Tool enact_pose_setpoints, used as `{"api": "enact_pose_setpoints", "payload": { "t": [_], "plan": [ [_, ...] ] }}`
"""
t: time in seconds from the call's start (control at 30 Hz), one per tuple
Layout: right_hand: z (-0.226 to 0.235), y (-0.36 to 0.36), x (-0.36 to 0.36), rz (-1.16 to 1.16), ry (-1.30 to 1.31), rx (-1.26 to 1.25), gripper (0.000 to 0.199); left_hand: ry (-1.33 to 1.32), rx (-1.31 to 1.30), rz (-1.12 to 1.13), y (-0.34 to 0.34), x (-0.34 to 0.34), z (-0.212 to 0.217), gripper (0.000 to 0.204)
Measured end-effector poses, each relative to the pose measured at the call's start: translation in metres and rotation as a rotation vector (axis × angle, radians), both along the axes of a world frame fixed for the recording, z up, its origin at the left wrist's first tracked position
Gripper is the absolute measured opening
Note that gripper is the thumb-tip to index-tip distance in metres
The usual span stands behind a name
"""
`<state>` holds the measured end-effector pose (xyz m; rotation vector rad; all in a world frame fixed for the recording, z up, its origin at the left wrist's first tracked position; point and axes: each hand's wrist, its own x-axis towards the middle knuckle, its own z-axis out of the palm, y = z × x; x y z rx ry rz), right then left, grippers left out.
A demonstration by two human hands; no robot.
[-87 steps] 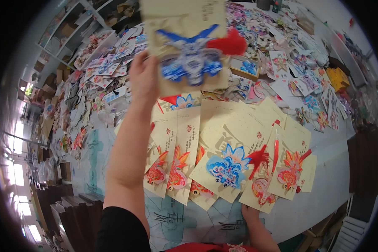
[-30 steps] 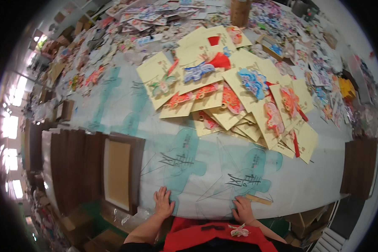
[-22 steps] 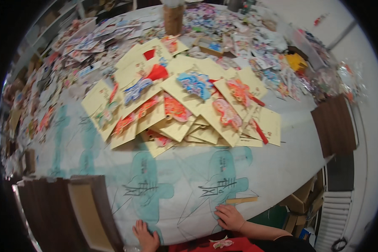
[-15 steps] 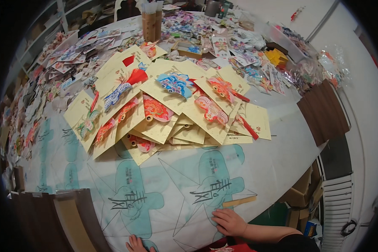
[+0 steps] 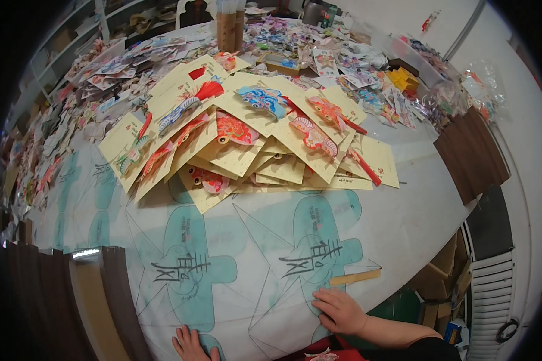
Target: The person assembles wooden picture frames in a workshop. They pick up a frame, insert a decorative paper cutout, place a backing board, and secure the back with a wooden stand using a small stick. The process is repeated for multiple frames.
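Note:
My left hand (image 5: 191, 345) rests at the near edge of the table with its fingers spread flat and nothing in it. To its right lies my right hand (image 5: 339, 310), palm down with fingers stretched out, also holding nothing. Just beyond the right fingertips is a flat tan strip (image 5: 355, 277), apart from the hand. Both hands lie on a pale table cover (image 5: 397, 210) printed with teal shapes and black characters. Farther off stands a pile of cream cards (image 5: 241, 157), bearing colourful animal-shaped ornaments such as a blue one (image 5: 264, 102), some with red tassels.
Dark brown slatted panels stand at the near left (image 5: 48, 301) and the right edge (image 5: 473, 156). Behind the cards spread heaps of small colourful packets (image 5: 283, 30), a brown cylindrical holder (image 5: 227, 31) and a yellow box (image 5: 402, 79). Cardboard boxes (image 5: 433, 277) sit below the table's right side.
The whole view has shifted, so the cards and table appear higher and slightly to the right. More of my left hand now shows. Both hands remain on the table cover.

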<state>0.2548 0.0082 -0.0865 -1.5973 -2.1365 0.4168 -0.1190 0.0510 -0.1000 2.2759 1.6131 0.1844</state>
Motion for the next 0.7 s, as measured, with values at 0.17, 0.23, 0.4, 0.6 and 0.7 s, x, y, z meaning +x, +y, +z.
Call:
{"api": "enact_pose_setpoints", "payload": {
  "t": [0.17, 0.23, 0.4, 0.6, 0.7],
  "plan": [
    [-0.003, 0.0, -0.004, -0.002, -0.017, -0.032, 0.042, -0.165, 0.065, 0.023, -0.031, -0.012, -0.011, 0.064],
    [-0.018, -0.003, 0.0, -0.002, -0.009, -0.016, 0.042, -0.239, -0.01, 0.073, -0.054, -0.014, -0.005, 0.061],
    [-0.022, -0.011, -0.005, 0.002, -0.101, -0.026, 0.043, -0.37, -0.193, 0.288, -0.161, -0.043, -0.019, 0.04],
    [-0.027, -0.015, -0.011, 0.086, -0.113, -0.011, 0.038, -0.117, -1.186, 0.986, -0.375, -0.034, -0.13, 0.067],
    [-0.026, -0.016, -0.01, 0.114, -0.12, -0.01, 0.037, -0.025, -1.151, 0.99, -0.41, 0.0, -0.161, 0.084]
  ]
}}
